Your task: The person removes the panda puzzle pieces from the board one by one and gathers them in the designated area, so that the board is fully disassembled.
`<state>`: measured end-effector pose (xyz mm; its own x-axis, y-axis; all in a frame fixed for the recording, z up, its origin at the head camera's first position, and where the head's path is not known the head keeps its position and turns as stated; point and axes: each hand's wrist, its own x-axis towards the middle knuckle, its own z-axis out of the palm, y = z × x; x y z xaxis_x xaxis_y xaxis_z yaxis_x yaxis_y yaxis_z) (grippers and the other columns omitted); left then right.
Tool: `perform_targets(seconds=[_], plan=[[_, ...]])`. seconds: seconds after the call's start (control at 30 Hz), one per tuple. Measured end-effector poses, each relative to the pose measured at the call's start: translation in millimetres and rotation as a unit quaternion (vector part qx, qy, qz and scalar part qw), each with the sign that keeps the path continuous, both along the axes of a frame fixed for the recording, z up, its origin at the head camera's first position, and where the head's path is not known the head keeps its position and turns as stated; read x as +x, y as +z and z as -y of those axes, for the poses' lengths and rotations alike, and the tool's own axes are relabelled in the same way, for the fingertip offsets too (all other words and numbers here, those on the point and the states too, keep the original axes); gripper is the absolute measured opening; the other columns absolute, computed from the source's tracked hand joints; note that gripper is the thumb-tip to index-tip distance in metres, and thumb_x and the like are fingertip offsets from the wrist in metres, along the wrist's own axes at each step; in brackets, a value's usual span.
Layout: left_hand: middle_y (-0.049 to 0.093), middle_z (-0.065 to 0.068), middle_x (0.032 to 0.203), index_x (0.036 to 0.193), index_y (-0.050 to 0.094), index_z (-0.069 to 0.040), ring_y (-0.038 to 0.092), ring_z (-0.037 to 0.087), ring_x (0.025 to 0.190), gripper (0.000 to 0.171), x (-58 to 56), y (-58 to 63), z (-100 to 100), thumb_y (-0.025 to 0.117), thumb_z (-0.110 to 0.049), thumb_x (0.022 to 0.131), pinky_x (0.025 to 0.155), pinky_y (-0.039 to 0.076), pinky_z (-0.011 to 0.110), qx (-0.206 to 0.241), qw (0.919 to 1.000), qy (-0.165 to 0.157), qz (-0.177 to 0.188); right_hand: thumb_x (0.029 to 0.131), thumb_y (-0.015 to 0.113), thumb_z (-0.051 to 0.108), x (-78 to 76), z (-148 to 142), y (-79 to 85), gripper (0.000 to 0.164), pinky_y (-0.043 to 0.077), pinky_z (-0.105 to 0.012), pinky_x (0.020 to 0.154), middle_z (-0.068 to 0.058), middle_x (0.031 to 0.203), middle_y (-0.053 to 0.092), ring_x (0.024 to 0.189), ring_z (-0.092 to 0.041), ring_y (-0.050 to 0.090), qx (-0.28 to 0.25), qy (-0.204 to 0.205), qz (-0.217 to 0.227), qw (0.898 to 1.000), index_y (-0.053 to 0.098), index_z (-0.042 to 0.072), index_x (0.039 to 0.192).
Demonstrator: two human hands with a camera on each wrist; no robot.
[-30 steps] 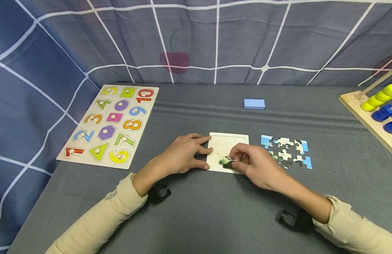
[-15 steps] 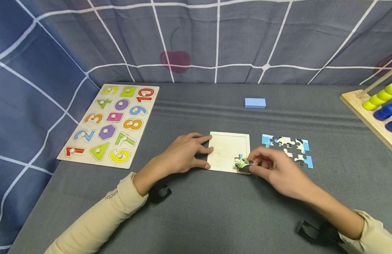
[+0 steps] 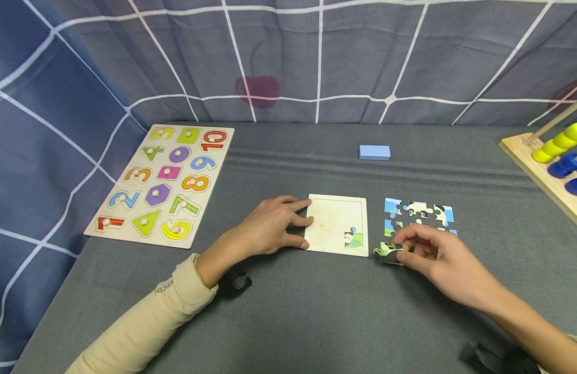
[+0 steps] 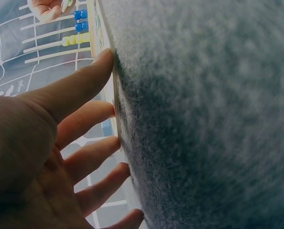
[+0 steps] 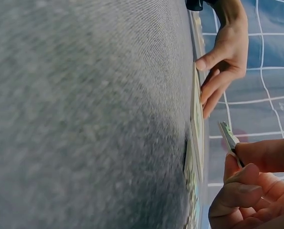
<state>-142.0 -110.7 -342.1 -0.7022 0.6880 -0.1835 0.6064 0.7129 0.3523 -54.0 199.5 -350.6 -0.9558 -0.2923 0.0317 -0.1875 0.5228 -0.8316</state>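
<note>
A pale wooden puzzle tray [image 3: 330,215] lies on the grey cloth. My left hand [image 3: 272,227] is at its left edge, spread fingertips touching the rim; the left wrist view shows the straight thumb [image 4: 80,88] along that edge. One green-and-white jigsaw piece [image 3: 356,240] sits in the tray's lower right corner. To the right of the tray, my right hand [image 3: 435,262] pinches another green, white and black jigsaw piece [image 3: 388,253] between thumb and finger. The right wrist view shows this piece [image 5: 228,136] tilted, raised off the cloth. Loose panda jigsaw pieces [image 3: 418,209] lie behind the right hand, partly hidden.
A number-and-shape peg board [image 3: 164,184] lies on the left. Behind the tray is a small blue block [image 3: 374,152]. An abacus [image 3: 562,150] with yellow and blue beads stands at the right, and a checked curtain [image 3: 288,57] hangs along the back.
My right hand has moved right with the pinched piece, from over the tray to in front of the loose pieces. The corner piece in the tray is now uncovered. My left hand stays put.
</note>
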Motion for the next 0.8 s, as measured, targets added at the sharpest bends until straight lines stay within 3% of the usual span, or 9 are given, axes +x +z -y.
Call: perform_targets(seconds=[0.43,0.8], plan=[[0.042,0.006,0.153,0.130,0.067,-0.017,0.041,0.032,0.136,0.053,-0.8,-1.8,0,0.078,-0.039,0.084,0.105,0.034,0.057,0.001,1.0000,-0.003,-0.003,0.090,0.069,-0.001,10.8,-29,-8.5,0.017,0.034,-0.030,0.050,-0.001,0.063,0.053,0.054,-0.012,0.048,0.013,-0.034,0.015,0.999,0.064,0.011,0.100],[0.041,0.007,0.153,0.131,0.067,-0.017,0.040,0.032,0.137,0.053,-0.3,-1.7,0,0.078,-0.039,0.084,0.105,0.034,0.058,0.001,1.0000,-0.002,-0.001,0.087,0.068,-0.009,10.8,-47,-18.5,0.021,0.035,-0.025,0.048,0.004,0.074,0.060,0.057,-0.008,0.050,0.049,-0.026,-0.034,0.998,0.065,0.007,0.099]])
